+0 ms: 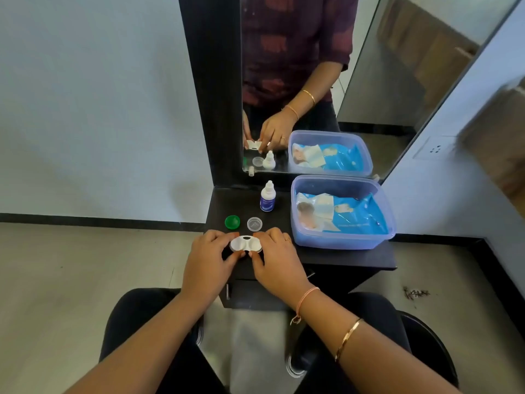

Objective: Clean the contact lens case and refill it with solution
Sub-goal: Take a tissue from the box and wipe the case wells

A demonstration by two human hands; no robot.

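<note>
Both hands pinch the white contact lens case [246, 243] at the near edge of the dark tabletop [352, 258]: left hand [208, 258] grip on its left end, right hand [277, 260] on its right. Green cap [232, 222], clear cap [254, 224] and solution bottle [267, 196] sit just beyond

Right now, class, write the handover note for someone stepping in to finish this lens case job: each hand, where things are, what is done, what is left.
Left hand: grip on the left end of the white lens case.
Right hand: grip on its right end, case held over the black shelf.
Both wells are uncovered; the green cap and the clear cap lie on the shelf just behind the case.
Solution bottle stands upright further back, beside the blue tub holding a wipes pack.
Done: caps off.
Left: whether the case is cleaned cannot be told; then refill both wells and recap.
</note>
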